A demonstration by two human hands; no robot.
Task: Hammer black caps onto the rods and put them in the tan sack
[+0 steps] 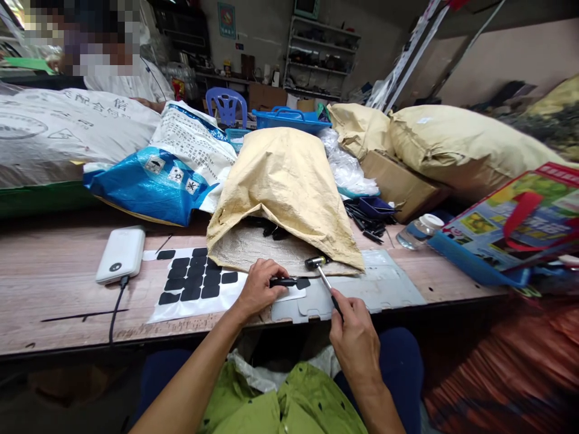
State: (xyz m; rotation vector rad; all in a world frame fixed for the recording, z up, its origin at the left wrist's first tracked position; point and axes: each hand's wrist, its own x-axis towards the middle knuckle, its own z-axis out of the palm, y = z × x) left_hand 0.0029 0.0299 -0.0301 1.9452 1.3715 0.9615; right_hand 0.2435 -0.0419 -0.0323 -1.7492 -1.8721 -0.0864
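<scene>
My left hand [260, 286] is closed on a small black part [284, 281], pressing it down on a grey metal plate [384, 289] at the table's front edge. My right hand [355, 340] grips the handle of a small hammer [316, 263], whose dark head hangs just right of the black part. A white sheet with several black rubber pads [194, 280] lies directly left of my left hand. Behind both hands, an open tan sack [284, 193] lies on its side with dark pieces showing in its mouth.
A white power bank [121, 253] with a cable lies at the left. Blue and white sacks [158, 175], a cardboard box [398, 184], black parts [368, 220], a plastic bottle [418, 232] and a colourful bag [515, 223] crowd the back. Another person [126, 78] sits far left. Green cloth [289, 401] covers my lap.
</scene>
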